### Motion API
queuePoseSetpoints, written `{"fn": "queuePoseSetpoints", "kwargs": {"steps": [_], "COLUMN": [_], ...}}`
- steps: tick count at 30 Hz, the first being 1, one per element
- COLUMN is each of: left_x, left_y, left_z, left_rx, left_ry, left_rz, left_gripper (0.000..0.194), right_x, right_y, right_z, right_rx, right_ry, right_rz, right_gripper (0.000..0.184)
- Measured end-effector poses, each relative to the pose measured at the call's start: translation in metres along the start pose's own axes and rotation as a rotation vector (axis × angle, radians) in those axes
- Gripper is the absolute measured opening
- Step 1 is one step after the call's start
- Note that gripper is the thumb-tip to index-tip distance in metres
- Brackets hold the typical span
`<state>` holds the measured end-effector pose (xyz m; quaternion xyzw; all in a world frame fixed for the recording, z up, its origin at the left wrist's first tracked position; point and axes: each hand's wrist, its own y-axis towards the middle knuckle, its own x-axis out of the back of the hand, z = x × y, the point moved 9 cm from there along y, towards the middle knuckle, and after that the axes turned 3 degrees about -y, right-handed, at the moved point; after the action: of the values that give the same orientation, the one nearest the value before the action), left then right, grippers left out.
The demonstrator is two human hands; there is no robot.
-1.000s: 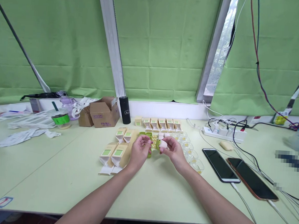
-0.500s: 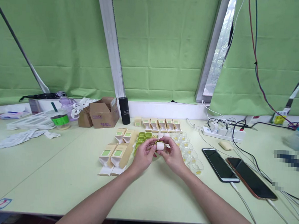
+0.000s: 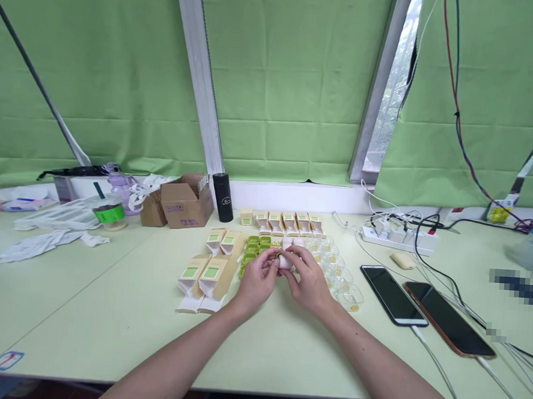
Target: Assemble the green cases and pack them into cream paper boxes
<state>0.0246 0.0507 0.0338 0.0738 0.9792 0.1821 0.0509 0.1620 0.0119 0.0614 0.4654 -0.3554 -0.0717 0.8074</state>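
Observation:
A small whitish block with rounded edges [image 3: 285,262] is between my two hands above the table. My right hand [image 3: 305,283] is closed, with thumb and fingers pinching this block. At the block's left end shows the dark olive rim of a small green cup [image 3: 279,255], mostly hidden by fingers. My left hand [image 3: 258,277] is closed around that cup. Just behind my hands stand rows of square green cups [image 3: 252,248] and two more whitish blocks [image 3: 292,241]. Clear plastic cups with yellow spots [image 3: 349,297] spread to the right of my right hand.
Open cardboard packets with green labels [image 3: 211,271] lie left of my hands; more packets [image 3: 288,223] line the back. Further out are a brown carton [image 3: 187,202], a black bottle [image 3: 222,198], two phones [image 3: 393,295] with cables, and a white power strip [image 3: 398,239].
The whitish block sat framed by the olive rim; now it is tilted, with the rim at its left end. My right fingers have moved over its top.

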Motion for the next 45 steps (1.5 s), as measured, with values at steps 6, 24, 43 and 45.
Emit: {"fn": "queuePoseSetpoints", "kwargs": {"steps": [6, 24, 43, 45], "left_x": [0.004, 0.006, 0.006, 0.005], "left_y": [-0.001, 0.002, 0.011, 0.011], "left_z": [-0.002, -0.011, -0.007, -0.007], "left_rx": [0.006, -0.056, -0.05, -0.05], "left_ry": [0.07, 0.368, 0.189, 0.175], "left_rz": [-0.039, -0.045, 0.086, 0.073], "left_gripper": [0.029, 0.018, 0.046, 0.045], "right_x": [-0.004, -0.022, -0.032, -0.032], "right_y": [0.001, 0.0, -0.008, -0.007], "right_z": [0.001, 0.002, -0.047, -0.048], "right_rx": [0.003, -0.007, -0.606, -0.616], "right_ry": [-0.027, -0.086, 0.782, 0.795], "right_rz": [0.044, 0.098, 0.024, 0.003], "right_gripper": [0.037, 0.032, 0.047, 0.049]}}
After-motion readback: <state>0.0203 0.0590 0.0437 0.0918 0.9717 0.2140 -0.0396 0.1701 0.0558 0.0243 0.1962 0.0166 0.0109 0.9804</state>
